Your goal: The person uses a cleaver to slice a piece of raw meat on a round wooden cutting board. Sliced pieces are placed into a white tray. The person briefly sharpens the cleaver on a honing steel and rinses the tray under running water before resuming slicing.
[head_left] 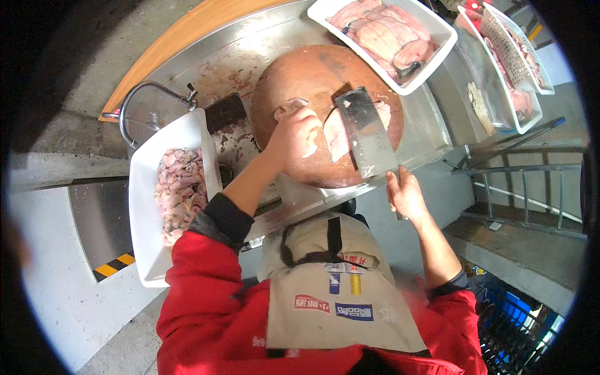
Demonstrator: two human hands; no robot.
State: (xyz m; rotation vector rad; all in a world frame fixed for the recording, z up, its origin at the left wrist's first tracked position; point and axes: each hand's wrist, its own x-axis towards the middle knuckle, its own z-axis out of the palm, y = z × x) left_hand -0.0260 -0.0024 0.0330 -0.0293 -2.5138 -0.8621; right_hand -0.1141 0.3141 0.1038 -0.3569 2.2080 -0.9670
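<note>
A round wooden chopping block (275, 75) lies in front of me. My right hand (407, 194) is wrapped round the handle of a cleaver (369, 134). Its broad dark blade lies across a pale pink slab of raw meat (337, 135), hiding the slab's middle. On the block's left half my left hand (294, 137) is closed on a piece of raw meat (289, 107), which shows beyond and beside the fingers. The hand itself covers much of that piece.
At left stands a white tub (142, 206) of small cut meat pieces, beside a curved metal tap (128, 109). A white tub (447, 47) of large meat slabs overlaps the block's far right edge. Further right are more white containers (522, 122) and a metal ladder (525, 194).
</note>
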